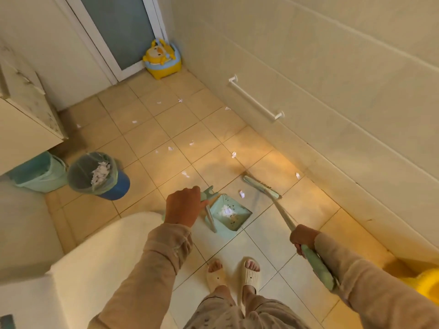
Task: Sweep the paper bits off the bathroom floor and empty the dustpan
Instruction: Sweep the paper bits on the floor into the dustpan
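My left hand [184, 205] grips the top of the mint-green dustpan's upright handle. The dustpan [240, 220] rests on the tiled floor in front of my feet, with a small heap of white paper in it. My right hand [303, 237] holds the long handle of the mint-green broom, whose head [260, 186] lies on the floor just right of the dustpan. One paper bit [241, 194] sits between broom head and dustpan. Several more white paper bits [170, 148] are scattered over the tan tiles further ahead. A blue bin [99, 175] with a clear liner holds paper scraps.
A teal bin [40, 173] stands left of the blue one under a white cabinet [26, 129]. A white toilet [95, 257] is close on my left. The tiled wall with a towel rail [255, 100] runs along the right. A yellow potty [162, 59] sits by the door.
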`<state>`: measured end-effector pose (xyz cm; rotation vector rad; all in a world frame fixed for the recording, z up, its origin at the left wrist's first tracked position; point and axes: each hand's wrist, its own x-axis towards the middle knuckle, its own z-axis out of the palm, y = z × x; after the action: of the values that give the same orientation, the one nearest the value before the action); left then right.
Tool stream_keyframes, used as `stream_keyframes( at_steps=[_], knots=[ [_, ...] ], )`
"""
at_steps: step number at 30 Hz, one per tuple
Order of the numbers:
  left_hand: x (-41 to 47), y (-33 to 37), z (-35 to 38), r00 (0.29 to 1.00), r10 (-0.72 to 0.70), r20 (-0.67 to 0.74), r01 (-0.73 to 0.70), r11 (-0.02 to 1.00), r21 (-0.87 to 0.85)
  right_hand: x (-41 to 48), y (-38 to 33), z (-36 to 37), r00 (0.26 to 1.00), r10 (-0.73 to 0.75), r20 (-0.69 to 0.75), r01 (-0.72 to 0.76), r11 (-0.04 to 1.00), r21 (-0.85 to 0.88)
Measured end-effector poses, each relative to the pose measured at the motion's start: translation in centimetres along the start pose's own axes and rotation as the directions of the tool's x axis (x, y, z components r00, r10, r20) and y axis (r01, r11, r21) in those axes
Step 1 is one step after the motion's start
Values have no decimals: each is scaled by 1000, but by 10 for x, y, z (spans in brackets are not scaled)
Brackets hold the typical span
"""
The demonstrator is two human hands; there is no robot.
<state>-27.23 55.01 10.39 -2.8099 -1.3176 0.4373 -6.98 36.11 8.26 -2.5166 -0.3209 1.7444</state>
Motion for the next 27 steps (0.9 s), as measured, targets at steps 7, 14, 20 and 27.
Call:
stream_keyframes(
  at_steps=[7,14,20,27],
  knots=[
    [12,-2,-6,998,61,-35,-61,998,-15,-12,33,42,996,57,74,-40,977,-208],
    [-2,-10,7,993,90,-81,-91,996,-7,-29,60,32,941,219,259,-257,959,121],
    [2,-9,1,993,93,-71,-93,996,-4,-30,55,17,961,222,163,-252,948,194],
    [7,-15,0,994,92,-60,-94,995,-37,-1,16,47,994,109,-8,-109,994,-17]
  ],
)
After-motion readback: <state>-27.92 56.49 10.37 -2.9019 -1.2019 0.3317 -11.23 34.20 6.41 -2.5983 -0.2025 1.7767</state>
